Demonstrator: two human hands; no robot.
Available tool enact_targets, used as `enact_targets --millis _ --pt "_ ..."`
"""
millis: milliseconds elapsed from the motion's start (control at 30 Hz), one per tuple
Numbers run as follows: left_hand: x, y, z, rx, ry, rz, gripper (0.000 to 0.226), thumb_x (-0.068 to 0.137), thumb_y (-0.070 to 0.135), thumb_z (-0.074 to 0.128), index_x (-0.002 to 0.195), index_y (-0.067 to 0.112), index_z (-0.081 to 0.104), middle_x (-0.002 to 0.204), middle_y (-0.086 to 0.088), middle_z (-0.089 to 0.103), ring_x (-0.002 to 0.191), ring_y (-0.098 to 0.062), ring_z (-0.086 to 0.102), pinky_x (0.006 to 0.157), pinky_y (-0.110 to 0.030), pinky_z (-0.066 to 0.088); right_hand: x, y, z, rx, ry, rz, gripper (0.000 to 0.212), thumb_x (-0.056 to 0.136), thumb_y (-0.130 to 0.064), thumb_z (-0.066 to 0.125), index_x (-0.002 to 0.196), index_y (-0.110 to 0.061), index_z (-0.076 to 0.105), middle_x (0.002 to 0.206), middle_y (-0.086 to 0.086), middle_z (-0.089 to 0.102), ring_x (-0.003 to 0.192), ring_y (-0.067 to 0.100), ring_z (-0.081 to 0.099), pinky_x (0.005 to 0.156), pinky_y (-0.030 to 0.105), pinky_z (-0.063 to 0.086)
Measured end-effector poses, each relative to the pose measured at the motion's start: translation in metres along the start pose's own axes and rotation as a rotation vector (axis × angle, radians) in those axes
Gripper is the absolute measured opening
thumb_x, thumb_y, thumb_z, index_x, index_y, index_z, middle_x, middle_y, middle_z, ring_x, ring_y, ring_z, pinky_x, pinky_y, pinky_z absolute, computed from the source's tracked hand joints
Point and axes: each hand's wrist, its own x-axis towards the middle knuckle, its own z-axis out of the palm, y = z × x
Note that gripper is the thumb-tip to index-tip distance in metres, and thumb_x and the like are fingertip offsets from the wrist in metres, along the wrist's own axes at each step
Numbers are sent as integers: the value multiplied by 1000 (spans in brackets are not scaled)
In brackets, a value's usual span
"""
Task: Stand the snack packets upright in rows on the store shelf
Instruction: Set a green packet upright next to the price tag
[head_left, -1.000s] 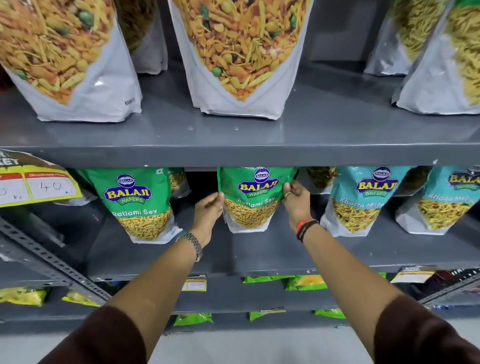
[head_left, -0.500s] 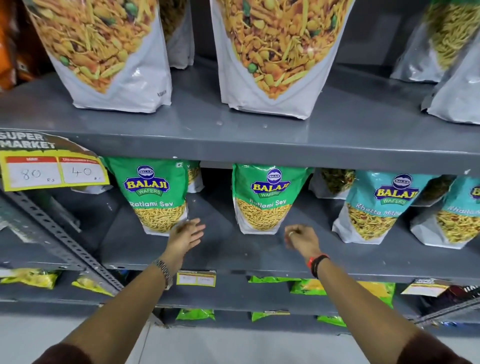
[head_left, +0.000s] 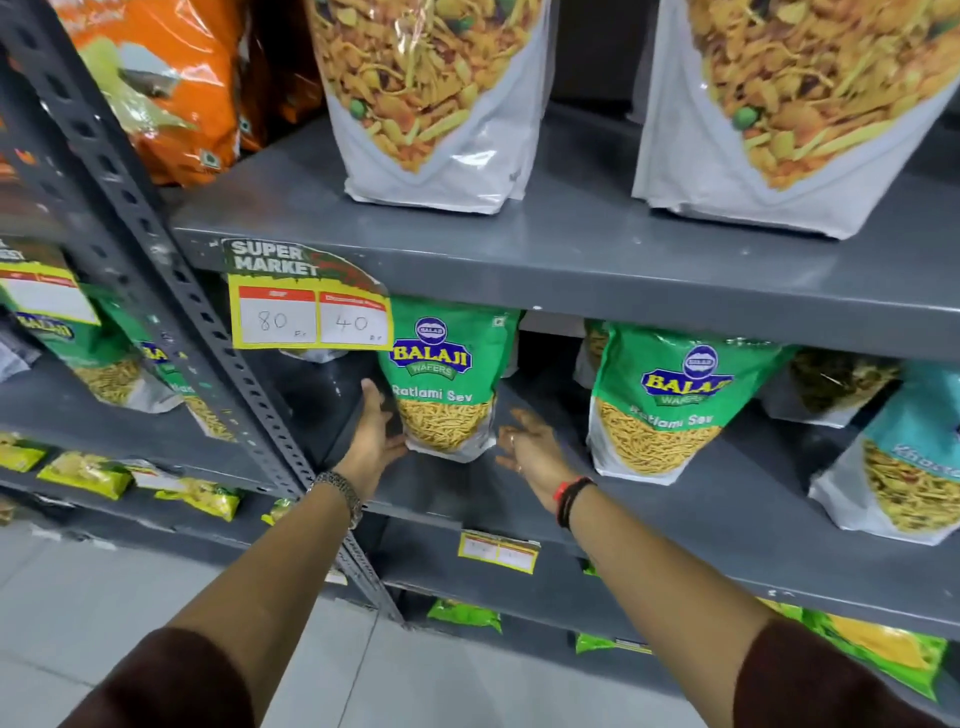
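Note:
A green Ratlami Sev packet (head_left: 447, 379) stands upright on the grey middle shelf (head_left: 675, 499). My left hand (head_left: 371, 431) lies flat against its left lower edge, fingers apart. Just right of the packet's base, my right hand (head_left: 530, 449) hovers with fingers spread, not clearly touching it. A second green Ratlami Sev packet (head_left: 670, 405) stands upright further right. A teal packet (head_left: 904, 467) stands at the right edge. More packets stand behind these, partly hidden.
A slotted grey upright post (head_left: 171, 291) runs diagonally left of my left hand. A yellow price tag (head_left: 311, 306) hangs from the upper shelf edge (head_left: 623, 280). Large white mixture bags (head_left: 431, 98) stand above. Flat green and yellow packets (head_left: 88, 473) lie on lower shelves.
Both hands let go of the middle green packet and moved left. They now sit on either side of the left green packet. The view has shifted left.

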Motion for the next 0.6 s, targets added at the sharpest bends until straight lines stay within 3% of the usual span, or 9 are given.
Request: enact_targets --millis 100,167,233,333,433,500,533,600 --pt "1 3 3 -1 -48 -15 81 85 69 8 146 22 32 153 -4 35 132 -37 42 106 -45 34 9 5 21 51 -4 -13 46 89 1 39 132 -12 48 126 17 61 95 21 55 74 31 47" --pt "4 2 6 -20 -63 -8 85 82 73 7 144 22 35 151 -3 39 129 -34 45 100 -41 37 16 10 27 50 28 -36 44 88 -2 39 127 -15 56 127 18 62 98 23 60 81 36 48" --pt "7 1 6 -27 -64 -9 87 80 75 7 144 23 35 150 -1 40 127 -33 47 98 -40 38 22 10 27 45 51 -43 45 89 -5 40 130 -17 53 129 13 62 110 26 61 87 37 48" --pt "10 3 8 -11 -64 -7 85 81 74 7 145 24 33 151 0 39 129 -32 46 103 -41 37 26 8 23 61 49 -45 46 90 -2 38 133 -15 49 129 12 61 117 28 59 80 29 50" --pt "7 0 9 -32 -48 10 80 85 69 10 146 22 31 149 0 39 132 -31 43 107 -42 34 25 9 19 -27 51 -60 45 92 -4 39 134 -15 48 135 9 56 122 25 53 95 35 46" --pt "3 -11 9 -23 15 31 67 91 60 20 137 17 43 127 0 51 118 -25 52 104 -39 39 21 18 9 -127 76 -70 44 92 -3 39 134 -11 46 138 9 52 124 22 50 103 35 42" --pt "0 -19 9 -29 66 33 50 95 50 28 119 15 53 109 0 55 101 -22 56 94 -35 45 19 25 1 -155 97 -82 43 91 0 38 132 -8 48 135 11 54 117 19 54 100 32 44" --pt "-2 -36 13 -78 170 -4 16 96 26 42 91 14 51 81 -1 50 72 -15 51 75 -30 49 10 42 -23 -208 131 -156 37 87 8 38 114 -5 61 122 18 61 91 6 60 88 29 45"
